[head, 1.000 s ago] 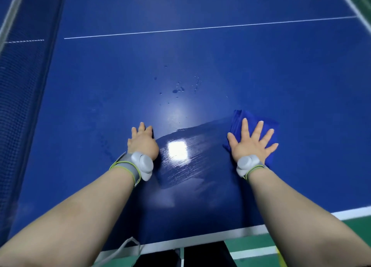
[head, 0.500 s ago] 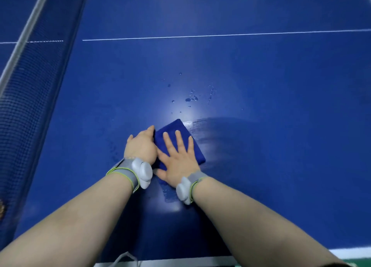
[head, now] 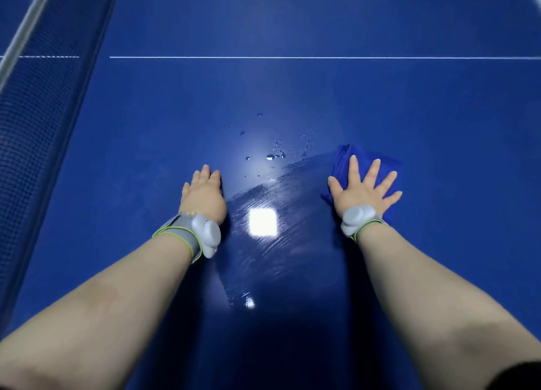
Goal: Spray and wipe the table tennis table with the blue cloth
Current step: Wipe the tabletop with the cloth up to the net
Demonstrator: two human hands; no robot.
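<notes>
The blue table tennis table fills the view. My right hand lies flat with fingers spread on the folded blue cloth, pressing it onto the table at the right. My left hand rests on the bare table surface to the left, fingers straight and together. Between my hands a wet streaked patch shines, and several water droplets sit just beyond it. No spray bottle is in view.
The net runs along the left side with its white top band. A white centre line crosses the table farther away. Both my wrists carry grey bands with pale sensor pods.
My right hand swept the cloth left until it met my left hand, then back to the right. My left hand has stayed in place on the table.
</notes>
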